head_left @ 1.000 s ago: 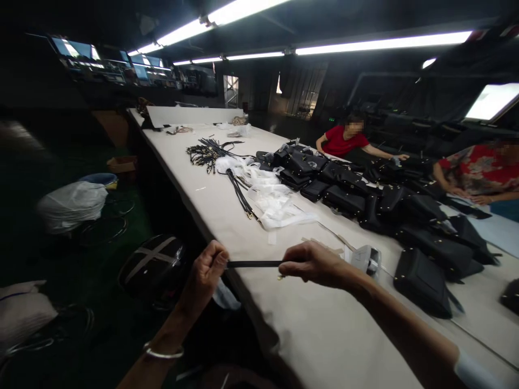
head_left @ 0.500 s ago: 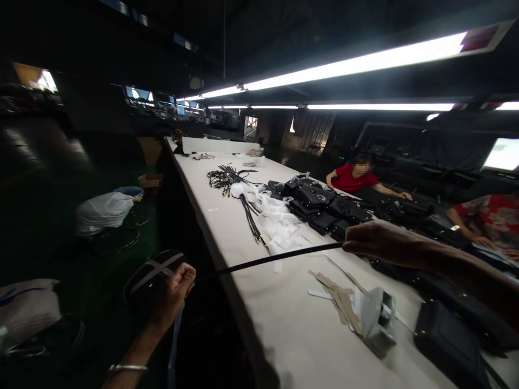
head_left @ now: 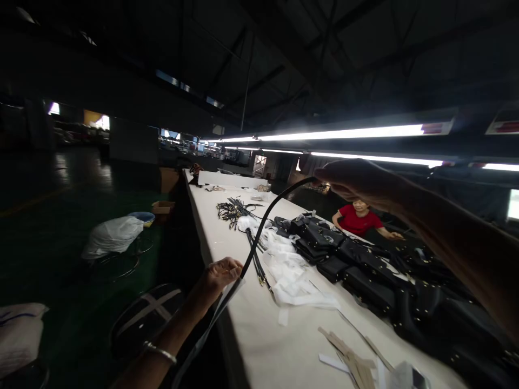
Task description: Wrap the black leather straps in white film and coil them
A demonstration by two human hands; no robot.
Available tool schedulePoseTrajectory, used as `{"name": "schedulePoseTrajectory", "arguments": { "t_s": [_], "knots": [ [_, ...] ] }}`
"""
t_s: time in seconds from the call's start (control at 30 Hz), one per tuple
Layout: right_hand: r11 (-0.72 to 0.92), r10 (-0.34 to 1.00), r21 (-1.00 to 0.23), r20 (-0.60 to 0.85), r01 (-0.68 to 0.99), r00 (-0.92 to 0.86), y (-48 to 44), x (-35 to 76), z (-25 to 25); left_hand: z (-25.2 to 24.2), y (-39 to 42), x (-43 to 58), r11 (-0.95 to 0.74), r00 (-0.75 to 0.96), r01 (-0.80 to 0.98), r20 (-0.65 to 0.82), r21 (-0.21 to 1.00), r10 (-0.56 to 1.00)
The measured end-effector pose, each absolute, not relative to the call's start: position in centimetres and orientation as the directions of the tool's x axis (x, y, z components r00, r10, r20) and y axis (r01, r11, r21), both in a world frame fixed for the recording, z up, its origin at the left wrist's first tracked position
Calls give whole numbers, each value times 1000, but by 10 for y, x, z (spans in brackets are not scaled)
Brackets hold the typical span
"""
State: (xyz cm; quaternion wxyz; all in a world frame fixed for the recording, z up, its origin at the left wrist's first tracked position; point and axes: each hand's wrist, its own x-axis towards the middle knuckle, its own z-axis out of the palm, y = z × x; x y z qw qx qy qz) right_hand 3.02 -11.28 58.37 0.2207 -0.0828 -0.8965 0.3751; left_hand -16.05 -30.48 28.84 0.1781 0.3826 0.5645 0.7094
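Observation:
A long black strap (head_left: 260, 232) arcs between my two hands above the table's left edge. My right hand (head_left: 357, 178) is raised high and closed on its upper end. Lower and to the left, my left hand (head_left: 221, 275) pinches a clear plastic sleeve (head_left: 213, 320) where the strap enters it. The sleeve hangs down past my left wrist with the lower part of the strap inside. Beyond the strap, white plastic wrapping (head_left: 284, 267) lies on the table (head_left: 263, 335), and several black straps with gold-coloured clasps (head_left: 255, 265) lie next to it.
Black bags (head_left: 332, 243) are piled along the table's right side, and a person in red (head_left: 359, 219) sits behind them. Beige strips (head_left: 348, 354) lie near the front. A dark round stool (head_left: 148, 313) and a white sack (head_left: 117, 235) stand at left.
My right hand has risen, and the strap has gone from nearly straight to a high arc. My left hand has come up and right to the table edge. The view has shifted.

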Motion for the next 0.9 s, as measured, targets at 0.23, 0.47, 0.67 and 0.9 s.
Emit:
{"name": "schedulePoseTrajectory", "arguments": {
  "t_s": [0.23, 0.47, 0.67, 0.9],
  "knots": [
    [470, 232, -782, 557, -409, -798, -126, 37, 633, 309, -295, -173, -287, -407, 81, 295, 954, 865],
    [479, 229, -799, 514, -364, -826, -134, 25, 624, 355, -269, -164, -454, -363, 31, 433, 890, 825],
    [520, 185, -805, 432, -285, -883, -142, 13, 605, 420, -248, -158, -514, -315, 23, 494, 858, 811],
    [649, 264, -748, 390, -137, -882, -142, 1, 575, 470, -234, -161, -535, -354, 178, 561, 826, 748]
  ]
}}
